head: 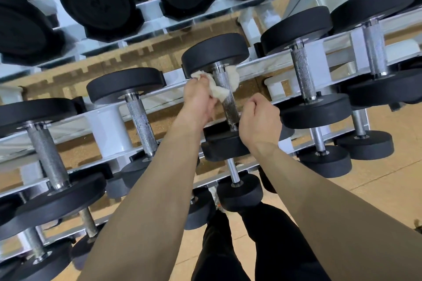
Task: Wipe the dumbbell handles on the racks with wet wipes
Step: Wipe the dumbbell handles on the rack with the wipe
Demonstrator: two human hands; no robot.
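A black dumbbell with a knurled chrome handle (229,100) lies across the white rack (109,130) in the middle of the view. A crumpled whitish wet wipe (220,91) wraps around the upper part of that handle. My left hand (198,98) grips the wipe against the handle's left side. To the right of the handle's lower end, my right hand (259,121) is curled into a fist with nothing visible in it, over the dumbbell's near head (222,146).
More black dumbbells (303,75) with chrome handles lie on the same tier to the left and right, larger ones (96,0) on the upper tier, smaller ones (239,191) on the lower tier. Tan floor shows below. My dark-trousered legs (239,246) stand close to the rack.
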